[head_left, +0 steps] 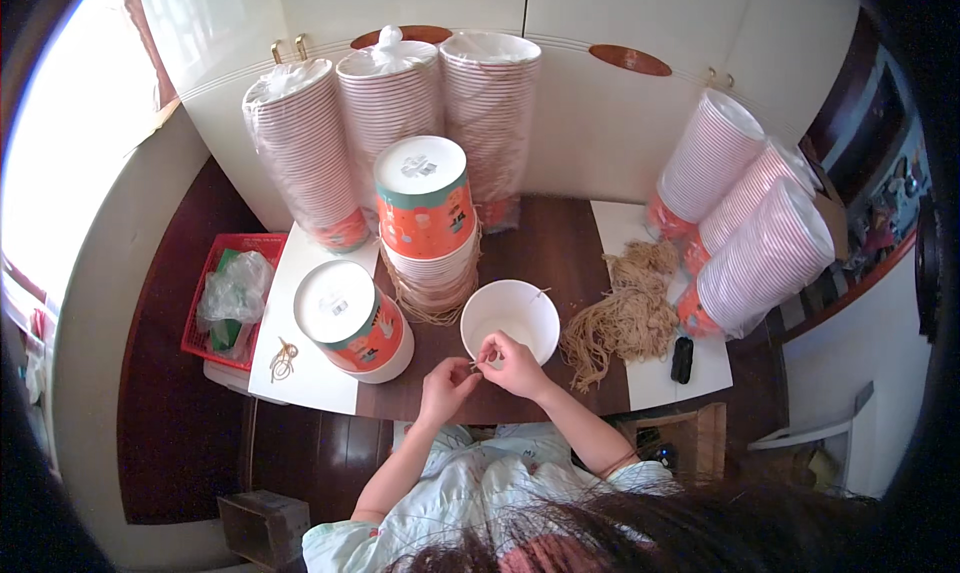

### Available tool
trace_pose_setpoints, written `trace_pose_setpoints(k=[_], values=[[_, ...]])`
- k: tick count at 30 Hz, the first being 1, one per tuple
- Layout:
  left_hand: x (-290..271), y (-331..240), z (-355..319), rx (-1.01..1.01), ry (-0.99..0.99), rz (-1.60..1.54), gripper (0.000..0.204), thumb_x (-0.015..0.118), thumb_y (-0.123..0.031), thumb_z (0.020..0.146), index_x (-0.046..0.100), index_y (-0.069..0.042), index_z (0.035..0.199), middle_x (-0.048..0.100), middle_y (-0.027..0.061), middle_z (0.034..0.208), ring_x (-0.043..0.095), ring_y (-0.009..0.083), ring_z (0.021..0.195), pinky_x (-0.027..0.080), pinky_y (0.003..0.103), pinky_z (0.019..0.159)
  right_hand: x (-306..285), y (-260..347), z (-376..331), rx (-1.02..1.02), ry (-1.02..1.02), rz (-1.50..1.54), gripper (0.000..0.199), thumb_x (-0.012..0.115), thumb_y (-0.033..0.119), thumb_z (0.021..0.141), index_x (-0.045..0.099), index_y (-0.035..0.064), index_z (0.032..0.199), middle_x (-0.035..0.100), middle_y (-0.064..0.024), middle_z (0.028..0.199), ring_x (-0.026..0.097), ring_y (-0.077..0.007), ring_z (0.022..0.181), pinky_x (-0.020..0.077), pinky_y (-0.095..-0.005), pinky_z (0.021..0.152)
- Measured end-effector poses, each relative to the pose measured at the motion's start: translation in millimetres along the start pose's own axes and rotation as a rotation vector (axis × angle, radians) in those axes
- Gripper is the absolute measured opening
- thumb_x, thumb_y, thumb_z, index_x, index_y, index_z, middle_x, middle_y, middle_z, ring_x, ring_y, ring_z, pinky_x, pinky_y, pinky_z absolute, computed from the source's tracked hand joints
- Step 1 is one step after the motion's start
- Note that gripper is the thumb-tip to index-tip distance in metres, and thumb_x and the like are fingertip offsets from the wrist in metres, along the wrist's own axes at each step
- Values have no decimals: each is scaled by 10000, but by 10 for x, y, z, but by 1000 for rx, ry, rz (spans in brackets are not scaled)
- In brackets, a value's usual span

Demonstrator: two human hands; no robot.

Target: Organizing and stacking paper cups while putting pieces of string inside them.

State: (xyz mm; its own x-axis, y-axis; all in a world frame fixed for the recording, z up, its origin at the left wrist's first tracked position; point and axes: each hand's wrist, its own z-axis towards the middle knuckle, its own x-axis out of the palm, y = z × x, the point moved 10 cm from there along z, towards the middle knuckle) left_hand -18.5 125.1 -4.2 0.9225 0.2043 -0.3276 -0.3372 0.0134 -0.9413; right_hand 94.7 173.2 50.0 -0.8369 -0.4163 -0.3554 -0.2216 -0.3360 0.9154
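A white paper bucket (510, 308) stands open side up in front of me, its inside showing. A short bit of cord (543, 293) pokes out at its right rim. At the near left rim my right hand (512, 369) is closed in a pinch on a thin cord end. My left hand (450, 389) meets it there, thumb and fingers pinched on the same cord. The exact grip is small and partly hidden by the fingers. Right of the bucket lies a loose heap of tan cords (630, 313).
Upside-down orange buckets stand left, one single (370, 333) and one stack (425, 213) with cords around it. Wrapped bucket stacks stand behind (490, 123) and at right (765, 258). A black object (682, 360), a cord bundle (284, 359) and a red basket (233, 248) flank the work area.
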Motion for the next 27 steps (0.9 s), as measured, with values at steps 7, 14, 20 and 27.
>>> trace_pose_setpoints(k=[7,14,20,27], values=[[-157,-26,-2,16,-178,-105,90,595,-52,777,613,-9,854,625,45,691,558,74,588,454,210,549,-33,4,-21,9,4,-34,209,630,53,692,477,56,834,570,-9,738,518,-100,667,421,-239,616],[-153,-308,15,152,-169,-124,89,585,-25,778,601,-14,866,631,41,753,561,59,600,455,200,549,-35,-28,-8,-1,-2,-16,216,631,52,689,477,55,840,574,-14,741,523,-105,667,420,-241,615],[-74,-245,-8,148,-98,-209,87,579,-41,794,595,-19,877,619,17,743,528,45,566,435,183,511,-35,-40,-2,8,0,-5,212,629,48,689,475,54,835,573,-11,736,517,-102,659,419,-239,615],[-37,-70,12,55,-83,-409,85,594,-39,791,602,-16,872,604,4,763,524,38,651,425,169,583,-17,-71,1,20,7,28,206,627,45,693,473,53,830,571,-11,738,510,-97,660,418,-237,616]])
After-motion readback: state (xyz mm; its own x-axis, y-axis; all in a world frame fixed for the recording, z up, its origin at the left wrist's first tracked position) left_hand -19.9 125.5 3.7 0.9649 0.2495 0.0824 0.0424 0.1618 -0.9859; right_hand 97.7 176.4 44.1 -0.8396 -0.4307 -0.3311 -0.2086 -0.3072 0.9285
